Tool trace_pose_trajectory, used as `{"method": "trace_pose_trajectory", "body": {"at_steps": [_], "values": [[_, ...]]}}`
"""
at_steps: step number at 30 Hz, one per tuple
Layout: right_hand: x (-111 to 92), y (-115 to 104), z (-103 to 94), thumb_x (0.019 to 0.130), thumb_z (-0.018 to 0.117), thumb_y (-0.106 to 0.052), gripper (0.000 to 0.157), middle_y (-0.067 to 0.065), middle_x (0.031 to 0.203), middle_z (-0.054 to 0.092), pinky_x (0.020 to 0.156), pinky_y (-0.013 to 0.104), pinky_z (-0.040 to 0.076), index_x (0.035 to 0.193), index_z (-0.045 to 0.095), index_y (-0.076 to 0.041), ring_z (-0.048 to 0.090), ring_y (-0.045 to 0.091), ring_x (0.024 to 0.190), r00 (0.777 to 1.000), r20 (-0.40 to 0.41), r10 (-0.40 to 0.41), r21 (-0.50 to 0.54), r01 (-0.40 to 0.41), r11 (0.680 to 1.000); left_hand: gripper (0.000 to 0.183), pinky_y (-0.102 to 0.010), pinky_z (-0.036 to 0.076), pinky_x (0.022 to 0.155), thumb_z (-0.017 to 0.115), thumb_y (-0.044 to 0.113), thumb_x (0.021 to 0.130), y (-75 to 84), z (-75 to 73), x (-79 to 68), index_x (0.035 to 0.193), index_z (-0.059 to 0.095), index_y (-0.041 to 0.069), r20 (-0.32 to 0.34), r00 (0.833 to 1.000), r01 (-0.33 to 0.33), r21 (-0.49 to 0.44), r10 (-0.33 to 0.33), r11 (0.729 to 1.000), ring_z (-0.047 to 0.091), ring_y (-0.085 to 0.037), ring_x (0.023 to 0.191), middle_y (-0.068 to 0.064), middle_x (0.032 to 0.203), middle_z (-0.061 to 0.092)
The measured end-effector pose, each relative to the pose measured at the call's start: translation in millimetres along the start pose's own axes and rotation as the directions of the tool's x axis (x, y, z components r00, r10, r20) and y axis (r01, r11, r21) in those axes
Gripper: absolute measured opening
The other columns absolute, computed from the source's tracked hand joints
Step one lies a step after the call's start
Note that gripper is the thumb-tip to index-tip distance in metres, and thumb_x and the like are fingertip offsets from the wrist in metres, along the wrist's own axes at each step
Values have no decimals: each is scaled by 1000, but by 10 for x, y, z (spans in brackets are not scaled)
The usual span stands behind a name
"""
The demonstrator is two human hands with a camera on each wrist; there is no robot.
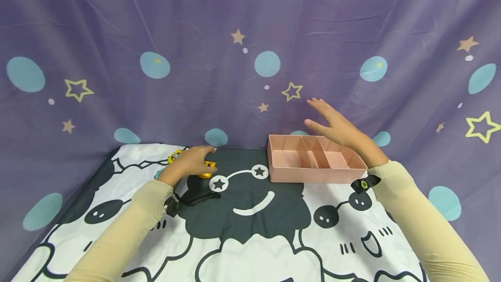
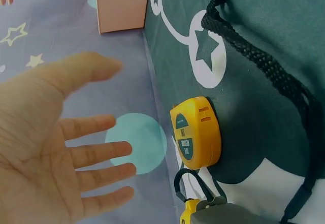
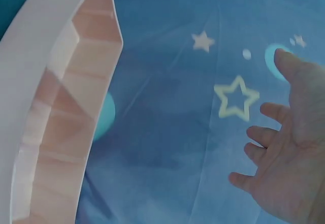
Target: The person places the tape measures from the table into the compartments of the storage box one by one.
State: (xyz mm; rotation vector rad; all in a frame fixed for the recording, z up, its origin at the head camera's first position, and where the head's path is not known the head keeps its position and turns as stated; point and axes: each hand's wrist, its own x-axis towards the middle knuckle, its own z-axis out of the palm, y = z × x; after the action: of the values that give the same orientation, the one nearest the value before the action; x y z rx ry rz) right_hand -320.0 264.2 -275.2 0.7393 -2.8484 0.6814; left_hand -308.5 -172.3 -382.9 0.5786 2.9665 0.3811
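My left hand point(image 1: 192, 160) hovers over the back left of the table, fingers spread and holding nothing. Closest to it is a yellow tape measure point(image 2: 196, 132) with dark green labels, partly behind the fingers in the head view point(image 1: 207, 172). Another yellow and black item with a black loop point(image 2: 189, 211) sits beside it, cut off by the left wrist view's lower edge. Over the pink divided box point(image 1: 317, 175) my right hand point(image 1: 338, 127) is raised, palm exposed in the right wrist view and fingers apart, with nothing in it.
A blue item point(image 1: 158, 173) shows partly behind the left wrist. From the left wrist's camera a black braided strap point(image 1: 201, 198) trails above the cloth. The sheep-print cloth point(image 1: 270, 256) covers the table, and a purple curtain point(image 1: 195, 99) hangs behind it.
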Motion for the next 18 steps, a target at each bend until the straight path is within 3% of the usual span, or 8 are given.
{"method": "trace_pose_trajectory", "body": {"at_steps": [4,9,11,18], "values": [[-72,155,-162,102,56,-49,75,15,169,21,121,65,20,162,27,-17,19,40,156,996,-7,92,-22,-92,995,68,-59,45,105,79,30,86,-37,31,48,144,54,6,44,999,13,-10,-13,1000,52,-42,134,-20,147,55],[-173,426,-308,102,59,-41,68,26,158,39,114,66,32,155,39,-5,37,48,145,981,3,192,-69,-191,979,70,-52,50,96,81,20,83,-68,64,99,144,53,1,89,995,40,-55,-35,998,59,-37,119,-24,144,55],[-225,552,-339,102,60,-37,64,31,152,45,111,65,37,151,43,0,43,50,139,977,21,214,-87,-211,974,70,-50,51,93,81,16,82,-81,78,110,144,53,-1,101,994,47,-75,-39,996,60,-36,114,-25,143,56],[-397,999,-333,100,61,-27,56,37,136,56,102,61,47,140,50,12,56,52,124,947,112,301,-111,-289,951,65,-52,51,97,84,9,75,-130,148,120,134,60,-6,98,995,8,-89,1,996,60,-42,117,-28,133,62]]}}
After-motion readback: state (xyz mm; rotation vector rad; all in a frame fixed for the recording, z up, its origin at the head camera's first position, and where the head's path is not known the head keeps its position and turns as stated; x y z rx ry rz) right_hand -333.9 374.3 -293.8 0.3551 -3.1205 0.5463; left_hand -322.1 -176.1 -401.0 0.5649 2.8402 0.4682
